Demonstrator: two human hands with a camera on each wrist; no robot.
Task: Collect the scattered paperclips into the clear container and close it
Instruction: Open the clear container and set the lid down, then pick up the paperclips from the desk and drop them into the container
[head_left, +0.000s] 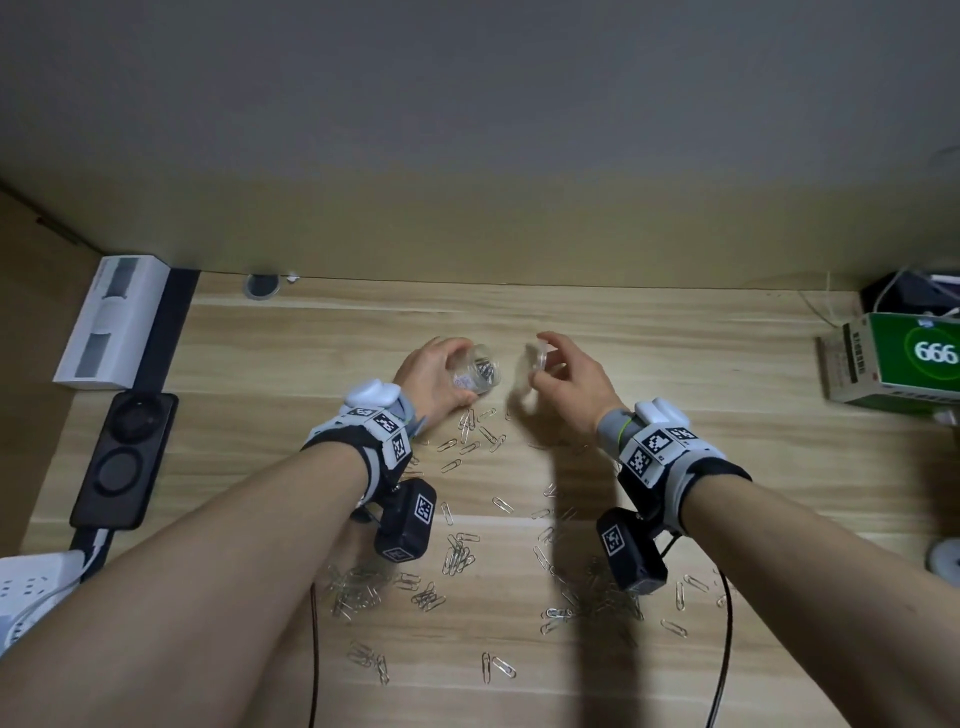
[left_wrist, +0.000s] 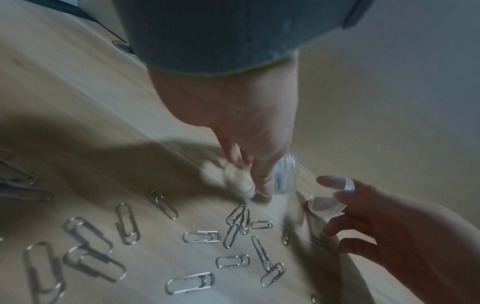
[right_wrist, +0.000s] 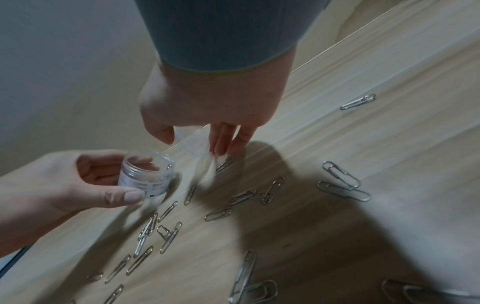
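My left hand (head_left: 434, 371) grips a small clear container (head_left: 479, 370) just above the wooden desk, thumb and fingers wrapped round its wall. The container (right_wrist: 148, 174) has its mouth open and tilted toward the right; a few paperclips lie inside. My right hand (head_left: 563, 376) pinches the clear lid (head_left: 535, 358) a short way to the right of the container's mouth. The lid (left_wrist: 330, 199) sits between thumb and fingertips, apart from the container (left_wrist: 285, 176). Several silver paperclips (head_left: 457, 558) lie scattered over the desk below both hands, also in the wrist views (left_wrist: 201, 236) (right_wrist: 245, 197).
A white box (head_left: 111, 322) and a black phone (head_left: 127, 457) lie at the left; a white power strip (head_left: 31, 587) is at the lower left. A green box (head_left: 904, 358) stands at the right. Black cables (head_left: 724, 649) run off the wrist cameras across the desk (head_left: 727, 364).
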